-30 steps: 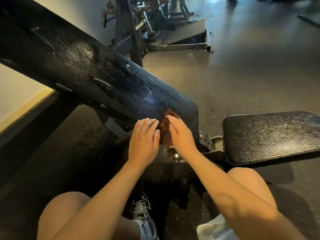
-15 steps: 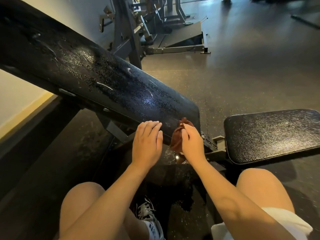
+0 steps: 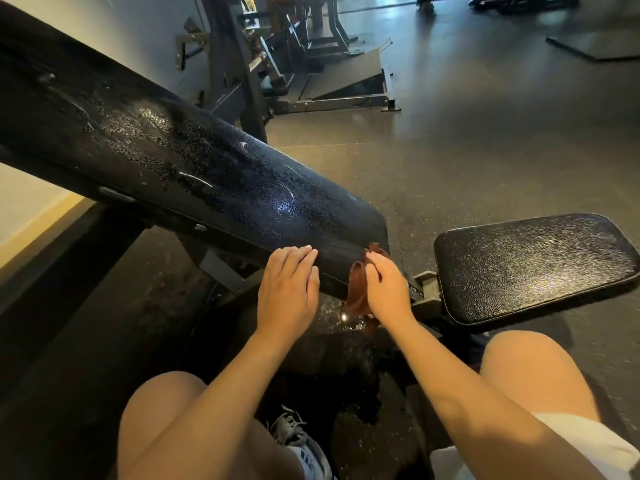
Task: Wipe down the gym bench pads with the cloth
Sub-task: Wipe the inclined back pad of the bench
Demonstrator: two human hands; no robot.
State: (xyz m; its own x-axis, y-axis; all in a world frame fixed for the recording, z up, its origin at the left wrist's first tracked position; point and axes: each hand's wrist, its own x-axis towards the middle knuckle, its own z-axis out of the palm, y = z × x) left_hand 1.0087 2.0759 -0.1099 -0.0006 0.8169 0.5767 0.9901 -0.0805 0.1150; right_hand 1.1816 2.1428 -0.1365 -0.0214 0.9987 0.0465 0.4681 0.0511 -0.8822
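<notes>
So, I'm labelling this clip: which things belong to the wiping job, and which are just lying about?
Job: cloth, back pad, seat pad, right hand holding the cloth, left hand on the back pad.
Lying about: weight machine behind, shoe.

a grey machine frame (image 3: 242, 81) stands on the dark floor (image 3: 485, 133).

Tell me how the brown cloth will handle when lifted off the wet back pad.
Probably floppy: the cloth droops in folds below the right hand. Likely light, since it bunches small. Possibly damp and clingy, as droplets cover the back pad.
</notes>
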